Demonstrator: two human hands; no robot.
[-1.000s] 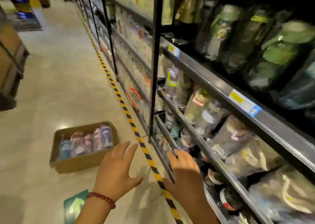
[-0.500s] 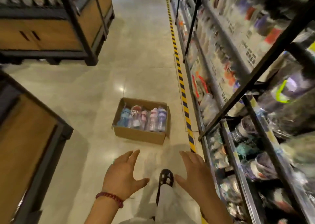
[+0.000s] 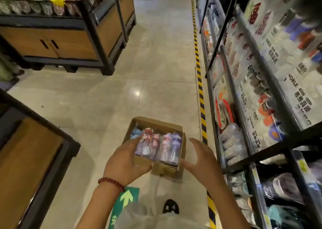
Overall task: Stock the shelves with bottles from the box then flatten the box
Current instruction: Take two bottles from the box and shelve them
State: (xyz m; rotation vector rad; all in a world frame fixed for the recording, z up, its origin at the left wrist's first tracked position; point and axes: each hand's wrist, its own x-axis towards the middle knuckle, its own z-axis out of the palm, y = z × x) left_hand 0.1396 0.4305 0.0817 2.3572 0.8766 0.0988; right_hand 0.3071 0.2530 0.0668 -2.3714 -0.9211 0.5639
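Box: the cardboard box [image 3: 171,167] sits open on the floor [image 3: 104,106], just beside the striped tape [image 3: 200,93] along the shelves [image 3: 247,106].
Bottles: wrapped bottles [image 3: 156,145] lie packed side by side inside it.
Hands: left hand [image 3: 124,160] and right hand [image 3: 203,156] reach toward it, fingers spread, holding nothing.
Risk: slick wrapping could let a bottle slip.
Risk: lifted by its sides, the loaded box may sag.

Dim aisle, floor [image 3: 137,93] glare, blurred, bowed edges
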